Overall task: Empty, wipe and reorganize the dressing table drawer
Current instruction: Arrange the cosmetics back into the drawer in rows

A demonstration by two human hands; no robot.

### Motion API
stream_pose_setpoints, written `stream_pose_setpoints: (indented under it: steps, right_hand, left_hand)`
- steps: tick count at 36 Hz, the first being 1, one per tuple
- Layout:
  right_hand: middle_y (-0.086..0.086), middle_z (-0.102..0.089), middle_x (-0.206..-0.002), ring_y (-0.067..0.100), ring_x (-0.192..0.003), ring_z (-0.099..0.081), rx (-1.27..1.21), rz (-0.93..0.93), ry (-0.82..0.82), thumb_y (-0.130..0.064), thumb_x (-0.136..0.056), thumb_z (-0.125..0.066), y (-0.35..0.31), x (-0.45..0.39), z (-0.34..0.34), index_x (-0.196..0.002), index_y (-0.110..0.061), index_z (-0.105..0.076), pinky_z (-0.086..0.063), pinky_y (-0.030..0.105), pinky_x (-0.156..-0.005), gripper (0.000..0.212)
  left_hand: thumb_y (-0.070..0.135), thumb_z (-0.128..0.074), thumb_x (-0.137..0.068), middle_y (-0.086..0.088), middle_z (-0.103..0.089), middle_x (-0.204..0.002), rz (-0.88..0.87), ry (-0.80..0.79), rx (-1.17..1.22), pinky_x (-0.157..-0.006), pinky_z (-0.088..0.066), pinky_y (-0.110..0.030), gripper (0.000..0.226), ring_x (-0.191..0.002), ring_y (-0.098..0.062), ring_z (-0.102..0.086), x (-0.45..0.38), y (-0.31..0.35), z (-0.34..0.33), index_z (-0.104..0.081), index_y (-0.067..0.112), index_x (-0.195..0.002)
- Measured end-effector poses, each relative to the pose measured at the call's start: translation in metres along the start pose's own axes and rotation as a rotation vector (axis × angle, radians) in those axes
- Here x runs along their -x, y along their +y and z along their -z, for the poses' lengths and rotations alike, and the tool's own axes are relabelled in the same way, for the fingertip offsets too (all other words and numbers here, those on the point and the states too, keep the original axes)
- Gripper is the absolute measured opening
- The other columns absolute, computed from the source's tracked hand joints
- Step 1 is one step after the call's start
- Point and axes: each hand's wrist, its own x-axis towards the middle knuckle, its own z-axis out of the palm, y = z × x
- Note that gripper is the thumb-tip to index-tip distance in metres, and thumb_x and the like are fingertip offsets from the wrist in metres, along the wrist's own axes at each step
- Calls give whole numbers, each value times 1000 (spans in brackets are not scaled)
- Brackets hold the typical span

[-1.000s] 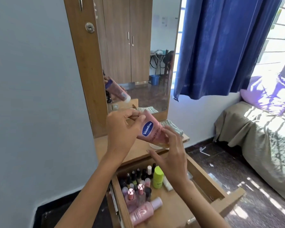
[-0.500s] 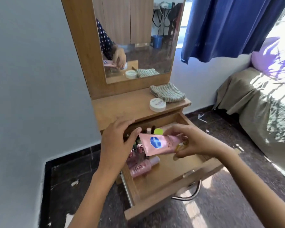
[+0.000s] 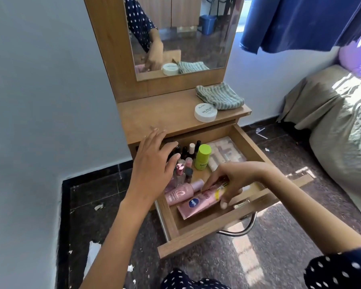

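The wooden drawer (image 3: 217, 232) of the dressing table stands pulled out. My right hand (image 3: 233, 180) grips the cap end of a pink lotion tube (image 3: 193, 206), which lies along the drawer's front. Just behind it lies a pink bottle (image 3: 181, 191). My left hand (image 3: 152, 163) hovers with spread fingers over the drawer's back left, where several small nail polish bottles (image 3: 188, 161) stand, partly hidden by it. A lime green bottle (image 3: 202, 156) stands beside them, and a clear compartment box (image 3: 225, 153) lies at the back right.
A white round jar (image 3: 205, 112) and a folded striped cloth (image 3: 219, 97) sit on the tabletop's right side, below the mirror (image 3: 196, 28). A bed (image 3: 342, 122) stands to the right under a blue curtain (image 3: 300, 19). Paper scraps litter the dark floor.
My right hand has brought the pink tube down from in front of the mirror into the drawer's front. My left hand has let go of it and moved over the nail polishes.
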Motion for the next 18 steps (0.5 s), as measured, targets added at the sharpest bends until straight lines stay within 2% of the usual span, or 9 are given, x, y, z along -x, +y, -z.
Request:
stream_pose_setpoints:
  steps: [2, 8, 11, 18]
  right_hand:
    - [-17, -68, -106, -5, -93, -60, 3, 1, -8, -32, -69, -84, 1, -4, -3, -121, -29, -65, -44, 8, -80, 56]
    - [-10, -70, -107, 0, -97, -63, 17, -13, 57, -30, -71, -83, 11, -12, -16, -110, -29, -70, -53, 26, -89, 41]
    - [-11, -68, -111, 0, -99, -60, 53, -29, 107, -29, -73, -81, 9, -11, -22, -110, -27, -69, -49, 20, -92, 39]
    - [-14, -66, -113, 1, -100, -58, 172, -80, 207, -28, -78, -77, 1, -3, -22, -112, -31, -68, -50, 25, -90, 35]
  left_hand:
    - [26, -55, -95, -12, -45, -143, 0, -8, 3, -113, -14, -37, 30, -140, -28, -29, 0, 0, -1, -63, 14, -121]
    - [25, -55, -95, -12, -44, -144, -8, -22, -16, -114, -17, -41, 31, -140, -27, -29, 0, -1, -6, -61, 15, -124]
    - [27, -51, -97, -9, -39, -148, -14, -43, -23, -116, -12, -37, 35, -142, -23, -25, 1, 0, -8, -57, 17, -130]
    - [38, -35, -101, -1, -12, -158, -67, -168, -92, -114, 7, -30, 51, -146, -13, -3, -6, 7, -16, -27, 21, -148]
